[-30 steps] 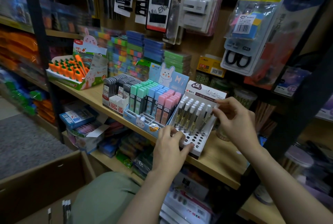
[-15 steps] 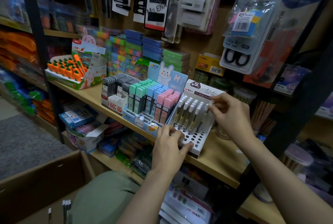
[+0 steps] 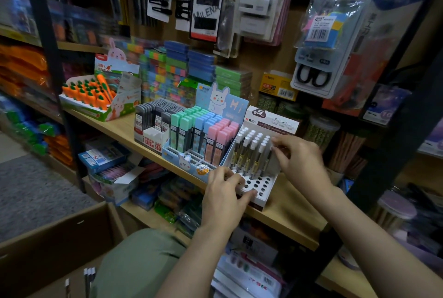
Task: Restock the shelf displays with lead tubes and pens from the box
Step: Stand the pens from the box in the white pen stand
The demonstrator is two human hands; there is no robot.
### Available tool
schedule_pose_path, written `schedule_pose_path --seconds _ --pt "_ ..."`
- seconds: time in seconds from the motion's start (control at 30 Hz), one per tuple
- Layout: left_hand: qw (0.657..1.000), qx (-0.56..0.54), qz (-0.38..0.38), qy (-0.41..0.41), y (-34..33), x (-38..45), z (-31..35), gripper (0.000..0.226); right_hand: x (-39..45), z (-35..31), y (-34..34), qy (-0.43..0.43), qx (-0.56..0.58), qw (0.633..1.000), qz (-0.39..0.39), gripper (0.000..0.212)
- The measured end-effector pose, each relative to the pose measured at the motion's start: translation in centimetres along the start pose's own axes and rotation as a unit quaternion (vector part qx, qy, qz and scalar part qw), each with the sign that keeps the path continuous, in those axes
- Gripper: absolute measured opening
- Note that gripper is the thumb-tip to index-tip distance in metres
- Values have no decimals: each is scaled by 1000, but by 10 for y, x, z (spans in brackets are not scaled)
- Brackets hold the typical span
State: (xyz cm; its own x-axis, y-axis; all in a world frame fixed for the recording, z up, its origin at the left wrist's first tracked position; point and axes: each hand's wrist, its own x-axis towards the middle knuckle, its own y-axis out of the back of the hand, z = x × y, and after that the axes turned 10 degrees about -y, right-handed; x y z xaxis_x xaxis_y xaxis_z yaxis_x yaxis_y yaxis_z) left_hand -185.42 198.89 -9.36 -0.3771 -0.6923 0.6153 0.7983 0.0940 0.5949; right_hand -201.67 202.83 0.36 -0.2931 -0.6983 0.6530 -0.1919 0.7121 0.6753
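A white pen display stand (image 3: 261,196) with round holes sits on the wooden shelf (image 3: 287,211). Several white-capped pens (image 3: 250,154) stand in its back rows; the front holes are bare. My left hand (image 3: 226,193) rests on the stand's front left corner, fingers spread over the holes. My right hand (image 3: 297,156) pinches the cap of a pen (image 3: 267,162) at the right end of the rows, its tip down at the stand. Left of the stand, a blue rabbit display (image 3: 189,154) holds green, blue and pink lead tubes (image 3: 206,130).
A cardboard box (image 3: 57,237) stands open at lower left, with a few pens (image 3: 88,276) showing near its bottom. A dark lead-tube display (image 3: 153,122) and a carrot-pen tray (image 3: 91,96) sit further left. Jars (image 3: 321,130) stand behind my right hand. Packets hang above.
My right hand has lowered the pen's cap end a little toward the stand's right rows. My left hand has stayed on the front corner.
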Motion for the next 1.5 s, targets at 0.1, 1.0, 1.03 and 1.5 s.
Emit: schedule_pose_path --seconds 0.1,1.0,1.03,1.5 --pt "1000 3 -5 4 0 0 0 32 2 0 2 0 -3 1000 -4 19" --pt "895 -124 -30 428 184 -108 -198 9 -50 -254 -133 130 108 814 -555 12" --pt "864 -123 14 488 183 -133 -216 9 -65 -265 -159 122 80 789 -597 15" --pt "725 -107 84 675 103 -274 -360 24 -237 -242 -401 -237 18 728 -643 32"
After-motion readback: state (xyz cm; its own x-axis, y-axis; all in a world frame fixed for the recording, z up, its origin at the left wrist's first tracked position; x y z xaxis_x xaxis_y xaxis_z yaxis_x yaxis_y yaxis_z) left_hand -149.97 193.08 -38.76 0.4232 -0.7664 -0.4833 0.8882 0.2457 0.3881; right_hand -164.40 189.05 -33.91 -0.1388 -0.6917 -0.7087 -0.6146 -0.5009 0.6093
